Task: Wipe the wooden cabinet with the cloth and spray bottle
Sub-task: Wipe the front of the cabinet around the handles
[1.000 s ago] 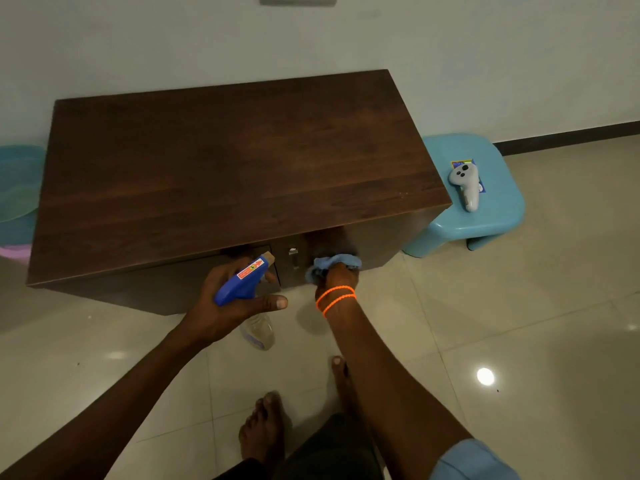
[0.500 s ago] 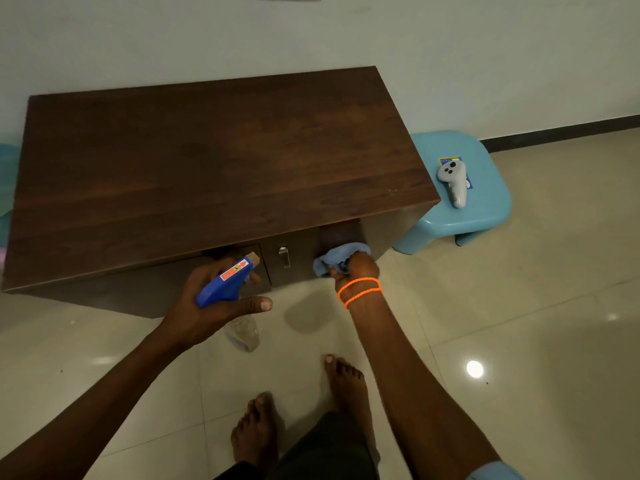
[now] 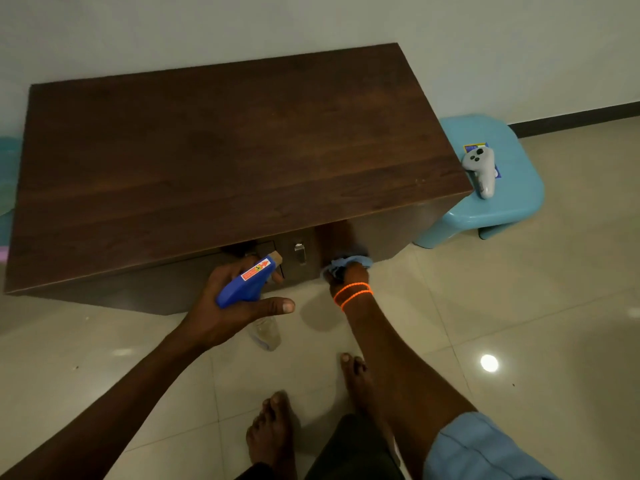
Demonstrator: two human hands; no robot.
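**Cloth pressed on the cabinet front, spray bottle held beside it**

The cabinet (image 3: 235, 161) is low and wide, made of dark brown wood with a visible grain. It stands on the tiled floor (image 3: 519, 323) against the wall, and its long axis runs from left to right across the view. A small metal handle (image 3: 299, 252) is on its front side.

The spray bottle (image 3: 250, 284) has a blue head with a red and white label, and a clear body that hangs down below the hand. Its nozzle points forward and a little to the right, toward the cabinet front near the handle. The left hand (image 3: 228, 306) has its grip closed around the bottle neck, with the thumb stretched out to the right.

The cloth (image 3: 346, 264) is light blue and crumpled. It is low on the cabinet front, right of the handle, close to the floor. The right hand (image 3: 346, 278), with orange bands on the wrist, clenches the cloth against the wood.

A light blue stool (image 3: 512, 199) stands just beside the right end of the cabinet, and a grey controller (image 3: 481, 168) lies on it.
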